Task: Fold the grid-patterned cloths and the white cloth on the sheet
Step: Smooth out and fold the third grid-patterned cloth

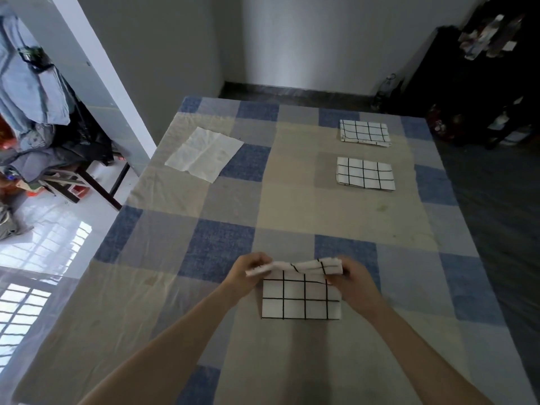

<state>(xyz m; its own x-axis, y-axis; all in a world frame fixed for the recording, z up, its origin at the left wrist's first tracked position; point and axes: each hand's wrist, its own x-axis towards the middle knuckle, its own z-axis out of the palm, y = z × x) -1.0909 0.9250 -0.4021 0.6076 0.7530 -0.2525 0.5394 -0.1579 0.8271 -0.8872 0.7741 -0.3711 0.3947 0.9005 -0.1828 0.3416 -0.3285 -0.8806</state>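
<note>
A white cloth with black grid lines (301, 299) lies near me on the blue, grey and beige checked sheet (222, 249). My left hand (248, 273) pinches its far left corner and my right hand (350, 276) pinches its far right corner, lifting that far edge off the sheet. Two folded grid-patterned cloths lie at the far right, one (365, 173) nearer and one (364, 133) behind it. A plain white cloth (204, 153) lies flat and spread out at the far left.
The sheet covers a bed that runs to the far wall. A chair heaped with clothes (32, 112) stands on the bright tiled floor to the left. Dark furniture (482, 92) and a dark floor lie to the right.
</note>
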